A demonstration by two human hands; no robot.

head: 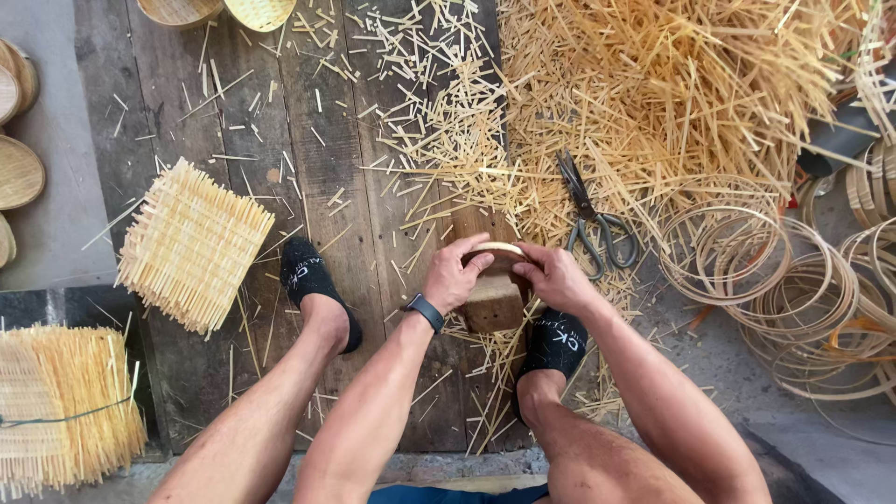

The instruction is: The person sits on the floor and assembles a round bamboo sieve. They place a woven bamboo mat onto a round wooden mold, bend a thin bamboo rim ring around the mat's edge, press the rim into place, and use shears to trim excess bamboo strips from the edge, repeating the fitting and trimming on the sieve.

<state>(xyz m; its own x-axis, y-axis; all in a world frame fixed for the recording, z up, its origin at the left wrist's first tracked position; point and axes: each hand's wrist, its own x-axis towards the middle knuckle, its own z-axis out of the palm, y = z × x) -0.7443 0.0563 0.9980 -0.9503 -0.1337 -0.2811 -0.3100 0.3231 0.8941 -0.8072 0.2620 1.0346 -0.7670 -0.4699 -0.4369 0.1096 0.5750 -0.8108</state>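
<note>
Weathered dark wooden floor planks [308,168] run away from the viewer, bordered on the left by a smooth grey concrete slab [56,140] and at lower right by a rougher grey concrete floor [747,392]. Even daylight falls across everything, casting soft shadows.

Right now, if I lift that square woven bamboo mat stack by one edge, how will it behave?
The woven mat stack probably feels light for its size, being thin pale strips. It looks fairly stiff, since the weave lies flat on the wooden boards, though the top mat may slide off. The loose strip ends bristling at its edges could snag or snap.
</note>
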